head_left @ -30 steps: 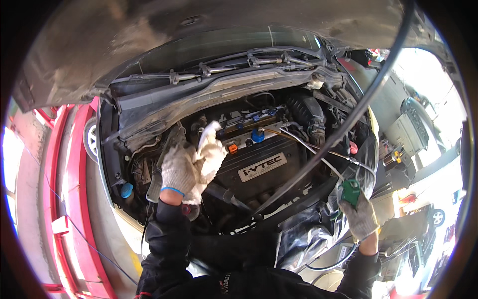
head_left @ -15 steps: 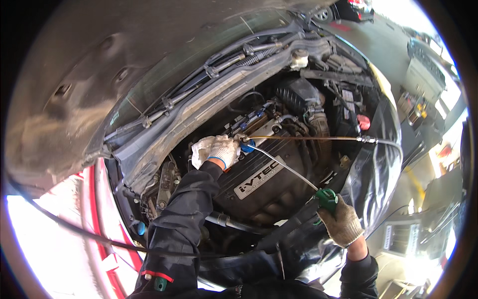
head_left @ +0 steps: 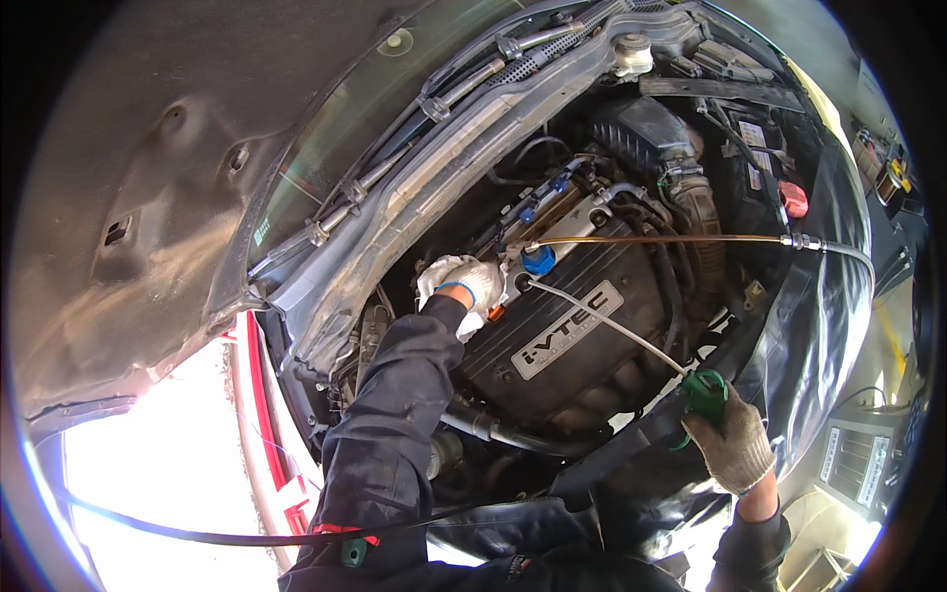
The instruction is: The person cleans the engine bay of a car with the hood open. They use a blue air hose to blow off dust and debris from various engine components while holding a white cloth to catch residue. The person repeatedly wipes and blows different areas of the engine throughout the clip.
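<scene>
My left hand, in a white knit glove, is closed on a crumpled white rag over the engine's top. Right of it a blue fitting sits on the engine, joined to a clear tube of amber liquid. My right hand, in a beige knit glove, grips a green blow gun at the front edge of the bay. The gun's long thin nozzle runs up leftward over the black engine cover. Its tip is beside a round opening just below the blue fitting.
The raised hood hangs over the upper left. A dark hose crosses my left sleeve low down. A black fender cover drapes the right side. A red battery terminal cap and a reservoir stand farther back.
The whole view has shifted, putting the engine farther right. My left hand with the rag has drawn back leftward from the blue fitting. The nozzle tip has moved slightly nearer, below the fitting.
</scene>
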The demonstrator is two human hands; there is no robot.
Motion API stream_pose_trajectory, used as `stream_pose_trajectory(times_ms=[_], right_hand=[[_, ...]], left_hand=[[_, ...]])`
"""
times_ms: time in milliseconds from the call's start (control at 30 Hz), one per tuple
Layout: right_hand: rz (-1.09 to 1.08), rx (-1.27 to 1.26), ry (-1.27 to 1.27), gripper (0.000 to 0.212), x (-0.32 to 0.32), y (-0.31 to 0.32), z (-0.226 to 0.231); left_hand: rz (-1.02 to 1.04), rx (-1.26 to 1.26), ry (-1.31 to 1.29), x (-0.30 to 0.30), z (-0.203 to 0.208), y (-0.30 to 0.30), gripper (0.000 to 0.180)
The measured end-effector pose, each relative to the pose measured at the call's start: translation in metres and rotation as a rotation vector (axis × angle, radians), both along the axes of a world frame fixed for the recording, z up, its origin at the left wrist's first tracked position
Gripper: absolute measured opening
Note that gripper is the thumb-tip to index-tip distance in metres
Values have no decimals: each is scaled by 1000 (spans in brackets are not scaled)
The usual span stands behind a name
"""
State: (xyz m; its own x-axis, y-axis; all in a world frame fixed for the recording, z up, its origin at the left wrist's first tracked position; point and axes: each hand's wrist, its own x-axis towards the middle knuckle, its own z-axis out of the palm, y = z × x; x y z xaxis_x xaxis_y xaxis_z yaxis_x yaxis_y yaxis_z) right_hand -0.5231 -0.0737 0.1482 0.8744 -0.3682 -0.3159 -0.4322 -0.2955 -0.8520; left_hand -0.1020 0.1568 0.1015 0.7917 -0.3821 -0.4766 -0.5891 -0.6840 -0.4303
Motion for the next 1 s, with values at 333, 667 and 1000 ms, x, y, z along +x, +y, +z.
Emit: stream_pose_trajectory(times_ms=[333, 667, 1000], right_hand=[[1, 18, -54, 37, -13, -8, -9], [-32, 27, -27, 38, -9, -5, -13], [-90, 98, -38, 38, -11, 2, -19]], left_hand=[[-218, 18, -153, 16, -41, 89, 33], [-286, -146, 27, 46, -85, 12, 50], [-148, -40, -47, 15, -54, 84, 42]])
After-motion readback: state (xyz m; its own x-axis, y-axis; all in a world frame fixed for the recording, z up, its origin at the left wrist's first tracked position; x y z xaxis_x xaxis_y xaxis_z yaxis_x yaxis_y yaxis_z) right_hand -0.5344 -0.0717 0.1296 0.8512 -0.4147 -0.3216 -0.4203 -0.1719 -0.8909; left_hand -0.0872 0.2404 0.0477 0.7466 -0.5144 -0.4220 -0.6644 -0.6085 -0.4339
